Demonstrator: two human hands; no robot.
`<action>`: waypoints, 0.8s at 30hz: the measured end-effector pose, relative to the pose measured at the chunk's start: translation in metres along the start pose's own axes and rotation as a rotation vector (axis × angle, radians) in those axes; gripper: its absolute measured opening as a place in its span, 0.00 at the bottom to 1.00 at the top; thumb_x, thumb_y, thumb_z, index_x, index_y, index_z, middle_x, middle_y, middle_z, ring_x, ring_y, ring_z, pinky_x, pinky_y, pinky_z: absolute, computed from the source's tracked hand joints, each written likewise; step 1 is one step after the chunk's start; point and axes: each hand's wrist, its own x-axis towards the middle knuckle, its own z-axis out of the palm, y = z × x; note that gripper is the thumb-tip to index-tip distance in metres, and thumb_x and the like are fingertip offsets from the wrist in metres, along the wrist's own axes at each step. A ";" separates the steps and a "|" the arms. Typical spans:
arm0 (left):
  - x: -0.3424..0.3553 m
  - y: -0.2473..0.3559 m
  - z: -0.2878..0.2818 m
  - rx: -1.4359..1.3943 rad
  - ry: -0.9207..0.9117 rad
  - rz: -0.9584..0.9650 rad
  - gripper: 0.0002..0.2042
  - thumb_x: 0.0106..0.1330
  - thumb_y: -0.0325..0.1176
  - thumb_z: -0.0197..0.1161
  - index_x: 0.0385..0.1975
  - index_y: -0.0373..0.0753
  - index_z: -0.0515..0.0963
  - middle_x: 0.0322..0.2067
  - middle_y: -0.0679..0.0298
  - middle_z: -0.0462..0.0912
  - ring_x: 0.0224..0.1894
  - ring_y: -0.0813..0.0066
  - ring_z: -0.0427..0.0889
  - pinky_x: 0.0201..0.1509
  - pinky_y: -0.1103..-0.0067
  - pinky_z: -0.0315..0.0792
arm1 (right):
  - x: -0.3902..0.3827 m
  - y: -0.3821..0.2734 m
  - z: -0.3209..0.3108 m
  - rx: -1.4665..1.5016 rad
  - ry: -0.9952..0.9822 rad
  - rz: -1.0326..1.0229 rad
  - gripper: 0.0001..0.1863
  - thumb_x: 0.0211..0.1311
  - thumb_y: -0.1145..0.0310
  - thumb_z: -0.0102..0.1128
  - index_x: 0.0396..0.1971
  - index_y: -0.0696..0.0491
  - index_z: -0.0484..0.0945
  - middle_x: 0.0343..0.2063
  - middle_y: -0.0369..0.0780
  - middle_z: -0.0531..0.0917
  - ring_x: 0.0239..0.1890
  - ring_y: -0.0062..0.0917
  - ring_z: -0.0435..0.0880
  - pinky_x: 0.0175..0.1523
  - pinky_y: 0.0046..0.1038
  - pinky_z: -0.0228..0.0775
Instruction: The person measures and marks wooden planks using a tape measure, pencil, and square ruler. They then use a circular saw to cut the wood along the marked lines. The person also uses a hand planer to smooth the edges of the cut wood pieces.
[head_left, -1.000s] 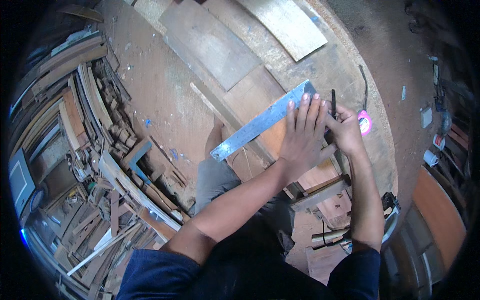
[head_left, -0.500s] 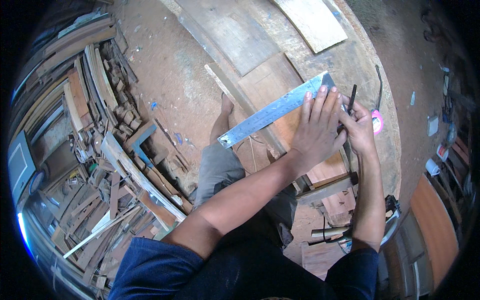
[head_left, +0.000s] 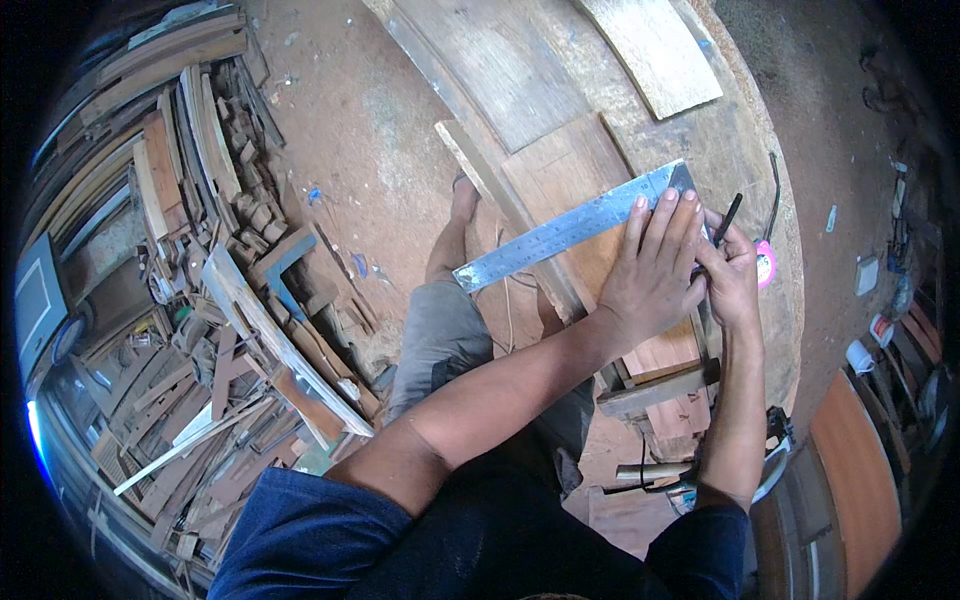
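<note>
Lying slantwise over a wooden board (head_left: 560, 165), the metal square (head_left: 565, 232) had the left hand (head_left: 655, 265) flat on its right end, fingers stretched out and gripping nothing. Just right of the square, the right hand (head_left: 735, 272) pinched a dark pen (head_left: 731, 212) (its upper end poked out past the fingers). Farther right of the square, a pink tape measure (head_left: 768, 266) rested on the desk (head_left: 740, 130). Beyond the square lay a pale plank (head_left: 655, 55); well to its left, scrap wood (head_left: 190, 390) was heaped.
</note>
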 end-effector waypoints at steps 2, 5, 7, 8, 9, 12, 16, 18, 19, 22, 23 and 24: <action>0.001 0.000 0.000 0.014 0.016 0.002 0.43 0.59 0.46 0.67 0.69 0.25 0.61 0.71 0.43 0.61 0.77 0.48 0.55 0.80 0.49 0.48 | 0.000 0.004 -0.001 0.022 -0.002 0.002 0.22 0.69 0.77 0.63 0.62 0.63 0.76 0.44 0.37 0.86 0.39 0.13 0.84 0.44 0.17 0.78; 0.001 0.000 0.000 0.019 0.026 0.000 0.42 0.59 0.46 0.67 0.69 0.25 0.61 0.71 0.43 0.61 0.77 0.48 0.55 0.80 0.49 0.48 | 0.001 0.003 0.001 0.048 0.004 0.002 0.22 0.69 0.77 0.63 0.62 0.63 0.76 0.45 0.38 0.86 0.39 0.13 0.84 0.44 0.17 0.78; 0.001 0.000 0.000 0.020 0.008 -0.006 0.42 0.59 0.46 0.67 0.69 0.25 0.61 0.71 0.44 0.61 0.77 0.49 0.55 0.80 0.50 0.48 | 0.002 0.003 0.001 0.060 0.000 0.008 0.23 0.68 0.77 0.63 0.62 0.63 0.76 0.46 0.38 0.86 0.40 0.14 0.84 0.45 0.17 0.78; 0.001 0.001 0.000 0.021 0.000 -0.009 0.42 0.59 0.46 0.67 0.70 0.25 0.61 0.71 0.44 0.61 0.77 0.49 0.55 0.80 0.50 0.48 | 0.002 0.004 -0.001 0.064 -0.008 0.016 0.23 0.68 0.77 0.63 0.62 0.63 0.76 0.46 0.39 0.86 0.40 0.14 0.84 0.45 0.18 0.78; 0.001 0.001 0.000 0.021 0.000 -0.009 0.42 0.59 0.46 0.68 0.69 0.25 0.61 0.71 0.44 0.61 0.77 0.49 0.55 0.80 0.50 0.48 | 0.002 0.005 -0.002 0.069 -0.016 0.023 0.23 0.68 0.77 0.63 0.62 0.63 0.76 0.46 0.39 0.86 0.41 0.14 0.84 0.46 0.18 0.78; 0.000 0.001 0.000 0.026 -0.004 -0.010 0.42 0.60 0.46 0.68 0.69 0.26 0.62 0.71 0.45 0.61 0.77 0.49 0.54 0.81 0.51 0.47 | 0.001 0.005 0.002 0.074 0.012 0.001 0.23 0.68 0.77 0.63 0.62 0.63 0.76 0.46 0.38 0.86 0.40 0.14 0.84 0.45 0.18 0.78; 0.000 0.001 0.001 0.027 0.002 -0.017 0.41 0.60 0.46 0.68 0.68 0.26 0.62 0.71 0.46 0.61 0.77 0.50 0.54 0.81 0.51 0.47 | 0.001 0.009 -0.002 0.088 0.004 0.019 0.23 0.68 0.78 0.63 0.62 0.64 0.76 0.47 0.39 0.86 0.41 0.15 0.85 0.46 0.18 0.78; -0.001 0.001 0.002 0.029 0.013 -0.021 0.40 0.60 0.45 0.67 0.68 0.26 0.63 0.71 0.46 0.61 0.77 0.50 0.54 0.81 0.51 0.47 | 0.000 0.008 -0.001 0.114 0.014 0.043 0.22 0.68 0.78 0.62 0.61 0.64 0.76 0.47 0.40 0.86 0.42 0.15 0.85 0.47 0.19 0.79; 0.000 0.002 0.002 0.029 0.020 -0.020 0.40 0.60 0.45 0.67 0.68 0.26 0.63 0.71 0.46 0.62 0.77 0.50 0.55 0.81 0.51 0.48 | -0.001 0.008 0.000 0.134 0.010 0.032 0.22 0.68 0.77 0.63 0.61 0.64 0.76 0.48 0.40 0.86 0.42 0.16 0.85 0.47 0.19 0.79; 0.000 0.002 0.003 0.029 0.027 -0.020 0.39 0.61 0.45 0.67 0.67 0.27 0.64 0.71 0.46 0.62 0.77 0.50 0.55 0.80 0.51 0.48 | -0.001 0.009 0.002 0.158 0.009 -0.001 0.22 0.69 0.77 0.63 0.61 0.64 0.76 0.49 0.41 0.86 0.45 0.17 0.85 0.50 0.21 0.79; 0.000 0.002 0.003 0.030 0.028 -0.020 0.38 0.61 0.44 0.67 0.67 0.27 0.64 0.71 0.46 0.62 0.77 0.50 0.56 0.80 0.51 0.48 | 0.000 0.010 0.002 0.141 0.015 -0.013 0.22 0.69 0.77 0.63 0.61 0.64 0.76 0.50 0.42 0.86 0.45 0.18 0.85 0.50 0.21 0.79; 0.000 0.002 0.003 0.033 0.027 -0.019 0.38 0.61 0.44 0.66 0.67 0.27 0.64 0.71 0.46 0.62 0.77 0.50 0.56 0.80 0.51 0.48 | 0.000 0.011 0.003 0.125 0.021 -0.025 0.22 0.69 0.77 0.63 0.61 0.64 0.76 0.50 0.42 0.86 0.46 0.18 0.85 0.51 0.21 0.79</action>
